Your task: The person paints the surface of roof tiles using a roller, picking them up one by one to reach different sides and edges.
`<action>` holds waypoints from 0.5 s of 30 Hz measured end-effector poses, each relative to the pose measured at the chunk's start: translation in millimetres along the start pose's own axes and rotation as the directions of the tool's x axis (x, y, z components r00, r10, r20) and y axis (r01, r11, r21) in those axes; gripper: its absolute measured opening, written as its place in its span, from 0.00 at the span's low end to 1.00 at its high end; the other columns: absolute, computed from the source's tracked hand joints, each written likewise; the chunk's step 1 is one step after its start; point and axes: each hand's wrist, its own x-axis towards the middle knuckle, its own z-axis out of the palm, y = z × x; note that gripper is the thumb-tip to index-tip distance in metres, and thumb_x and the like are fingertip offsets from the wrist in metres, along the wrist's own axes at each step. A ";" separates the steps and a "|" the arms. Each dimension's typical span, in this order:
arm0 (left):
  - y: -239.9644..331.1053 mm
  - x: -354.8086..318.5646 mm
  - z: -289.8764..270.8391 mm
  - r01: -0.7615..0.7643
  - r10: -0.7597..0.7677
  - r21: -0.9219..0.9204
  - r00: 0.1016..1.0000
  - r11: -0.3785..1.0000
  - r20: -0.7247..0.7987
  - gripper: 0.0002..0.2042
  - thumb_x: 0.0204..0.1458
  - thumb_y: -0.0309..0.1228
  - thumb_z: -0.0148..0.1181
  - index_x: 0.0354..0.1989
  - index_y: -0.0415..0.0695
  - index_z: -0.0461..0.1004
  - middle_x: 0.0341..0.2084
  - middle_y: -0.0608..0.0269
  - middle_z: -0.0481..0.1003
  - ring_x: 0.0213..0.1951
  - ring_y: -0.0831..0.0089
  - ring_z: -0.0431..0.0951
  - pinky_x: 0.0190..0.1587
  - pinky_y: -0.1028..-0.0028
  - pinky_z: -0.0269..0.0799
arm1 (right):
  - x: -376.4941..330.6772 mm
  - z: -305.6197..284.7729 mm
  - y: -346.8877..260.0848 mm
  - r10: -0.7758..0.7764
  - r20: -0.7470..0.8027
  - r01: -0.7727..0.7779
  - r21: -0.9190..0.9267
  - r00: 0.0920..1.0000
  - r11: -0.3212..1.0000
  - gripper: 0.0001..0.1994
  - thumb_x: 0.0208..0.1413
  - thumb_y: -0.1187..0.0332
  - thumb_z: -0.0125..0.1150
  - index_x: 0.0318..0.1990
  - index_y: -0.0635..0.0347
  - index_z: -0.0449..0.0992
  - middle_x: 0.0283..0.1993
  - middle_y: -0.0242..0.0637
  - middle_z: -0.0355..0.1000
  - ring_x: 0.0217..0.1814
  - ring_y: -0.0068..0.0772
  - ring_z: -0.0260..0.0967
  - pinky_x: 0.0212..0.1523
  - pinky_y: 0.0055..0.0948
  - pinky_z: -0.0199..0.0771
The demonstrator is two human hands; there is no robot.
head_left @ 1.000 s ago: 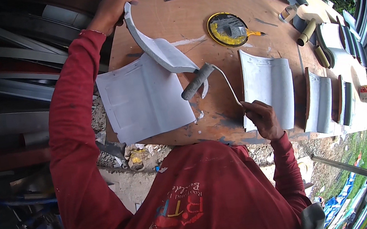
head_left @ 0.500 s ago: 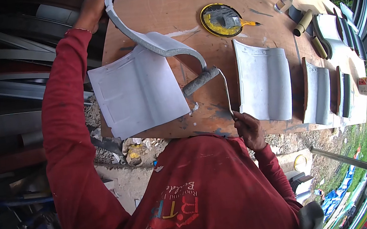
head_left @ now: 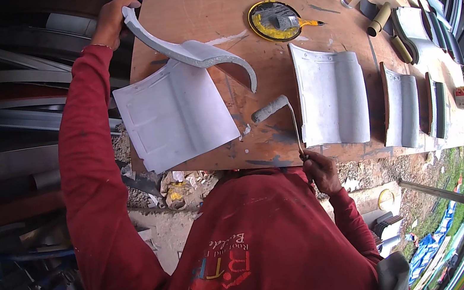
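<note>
My left hand (head_left: 112, 20) grips the far end of a curved grey-painted roof tile (head_left: 188, 52) and holds it lifted on edge above the plywood bench (head_left: 240, 36). Under it a flat grey-painted tile (head_left: 177, 120) lies at the bench's left end. My right hand (head_left: 320, 171) holds the handle of a small paint roller (head_left: 271, 109) at the bench's near edge; the grey roller head rests low over the wood between the two lying tiles. Another grey tile (head_left: 330, 100) lies just right of the roller.
A round yellow paint tray (head_left: 276, 20) with grey paint sits at the back of the bench. Several more tiles (head_left: 404, 110) line up to the right, with cardboard tubes (head_left: 378, 20) behind. Stacked grey tiles (head_left: 11, 112) fill the left side; rubble (head_left: 175, 189) lies below the bench.
My left hand has lifted the curved tile farther away and up, off the flat tile. The roller has dropped toward the bench and my right hand has drawn back to the near edge.
</note>
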 end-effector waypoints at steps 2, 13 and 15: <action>-0.7 -1.0 2.5 0.014 -0.014 -0.019 1.000 1.000 -0.015 0.09 0.51 0.42 0.63 0.34 0.52 0.81 0.26 0.73 0.77 0.26 0.80 0.76 0.24 0.76 0.65 | -3.2 8.1 -9.4 -0.047 -0.055 0.050 0.060 0.997 0.997 0.20 0.70 0.63 0.58 0.63 0.68 0.73 0.32 0.28 0.70 0.25 0.14 0.64 0.26 0.20 0.67; 7.5 -5.7 9.1 -0.047 0.046 -0.055 0.999 0.997 -0.022 0.10 0.48 0.42 0.66 0.25 0.50 0.78 0.16 0.74 0.69 0.18 0.79 0.69 0.21 0.74 0.60 | 19.5 34.5 -7.8 -0.039 -0.049 0.038 -0.027 0.998 0.999 0.21 0.69 0.62 0.58 0.62 0.68 0.73 0.29 0.26 0.69 0.24 0.14 0.62 0.25 0.21 0.65; 4.2 0.0 6.1 -0.022 0.021 0.014 0.998 1.000 0.066 0.09 0.52 0.42 0.63 0.33 0.52 0.82 0.25 0.74 0.77 0.27 0.80 0.76 0.26 0.74 0.66 | -8.0 24.8 0.8 -0.015 -0.057 0.008 -0.114 0.998 0.993 0.20 0.68 0.63 0.60 0.61 0.67 0.74 0.29 0.26 0.69 0.24 0.13 0.61 0.25 0.19 0.64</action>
